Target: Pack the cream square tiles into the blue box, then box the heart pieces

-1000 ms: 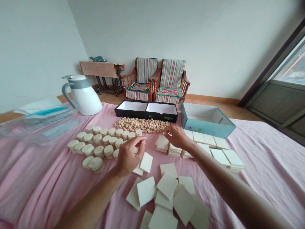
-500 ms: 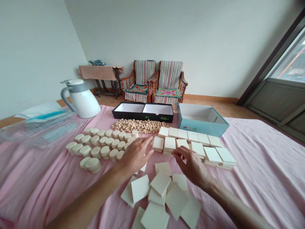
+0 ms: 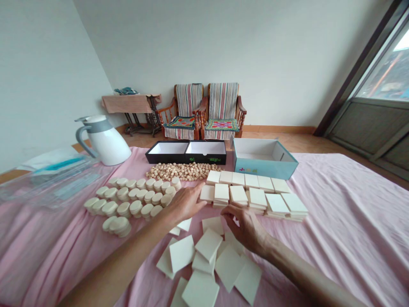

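Observation:
Square white wooden tiles stand in two rows of low stacks (image 3: 257, 196) at right centre. My left hand (image 3: 185, 202) reaches to the left end of the front row, with fingers extended beside the end stack (image 3: 207, 193); thumb and fingers are apart. Just in front of the same row is my right hand (image 3: 246, 224), its fingers bent and the thumb apart from them. No tile shows in either hand. Loose square tiles (image 3: 200, 290) lie overlapping in a heap between my forearms. Round wooden discs (image 3: 136, 207) stand in short stacks left of my left hand.
Small wooden beads (image 3: 182, 171) lie before a black two-part box (image 3: 168, 149). A light blue open box (image 3: 265, 164) stands behind the tiles. A white jug (image 3: 110, 143) and clear plastic packaging (image 3: 57, 183) are at left. Pink cloth (image 3: 345, 204) covers the surface.
The view has shifted slightly. My left fingers have come closer to the end stack. My right hand has drawn a little left and back from the front row.

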Demonstrator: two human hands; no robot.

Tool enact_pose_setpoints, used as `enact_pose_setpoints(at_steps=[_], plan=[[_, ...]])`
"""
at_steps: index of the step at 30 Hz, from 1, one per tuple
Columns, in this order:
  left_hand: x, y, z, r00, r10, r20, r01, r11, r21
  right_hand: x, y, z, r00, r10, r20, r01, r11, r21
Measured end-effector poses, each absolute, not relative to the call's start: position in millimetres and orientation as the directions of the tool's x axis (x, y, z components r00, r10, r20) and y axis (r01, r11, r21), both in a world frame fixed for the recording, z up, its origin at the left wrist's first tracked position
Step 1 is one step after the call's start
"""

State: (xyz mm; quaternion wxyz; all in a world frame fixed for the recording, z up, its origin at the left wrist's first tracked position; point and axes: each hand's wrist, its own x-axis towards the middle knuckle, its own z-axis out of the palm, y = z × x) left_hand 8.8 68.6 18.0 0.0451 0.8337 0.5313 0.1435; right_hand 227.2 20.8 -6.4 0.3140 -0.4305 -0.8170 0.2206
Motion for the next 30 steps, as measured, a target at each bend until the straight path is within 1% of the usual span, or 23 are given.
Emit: enact_pose_setpoints(at_steps=[3,6,12,15,17,19,20,22,24,27,30], plan=[[6,72,16,0.396,0.896,0.201,0.849,-0.440,0.291,228,22,-6,-0.424,0.843,0.331,0.564,0.532,-0.632],[7,77,15,0.382,0.904,0.193,0.856,-0.425,0.296,229,22,-7,-0.419,0.846,0.330,0.568,0.527,-0.632],[11,78,15,0.408,0.891,0.200,0.838,-0.452,0.304,230,23,-8,-0.432,0.850,0.302,0.579,0.518,-0.630],[6,73,24,0.399,0.891,0.215,0.839,-0.450,0.305,230,23,-8,-0.433,0.856,0.281,0.587,0.505,-0.633],[2,66,34,0.425,0.881,0.210,0.831,-0.471,0.296,230,23,-7,-0.433,0.862,0.263,0.595,0.493,-0.635],[0,57,43,0.528,0.835,0.157,0.777,-0.549,0.307,230,24,-8,-0.434,0.865,0.253,0.600,0.487,-0.635],[0,52,46,0.600,0.791,0.123,0.728,-0.603,0.326,230,24,-8,-0.435,0.865,0.251,0.599,0.486,-0.636],[3,42,49,0.738,0.672,0.055,0.614,-0.704,0.357,230,24,-10,-0.428,0.869,0.249,0.600,0.479,-0.641],[9,35,49,0.823,0.568,0.000,0.533,-0.772,0.346,229,23,-11,-0.420,0.873,0.248,0.597,0.472,-0.649],[18,32,46,0.868,0.494,-0.044,0.484,-0.823,0.296,228,23,-12,-0.419,0.871,0.258,0.578,0.474,-0.664],[27,35,44,0.873,0.483,-0.068,0.481,-0.828,0.288,227,23,-12,-0.440,0.856,0.271,0.542,0.494,-0.680]])
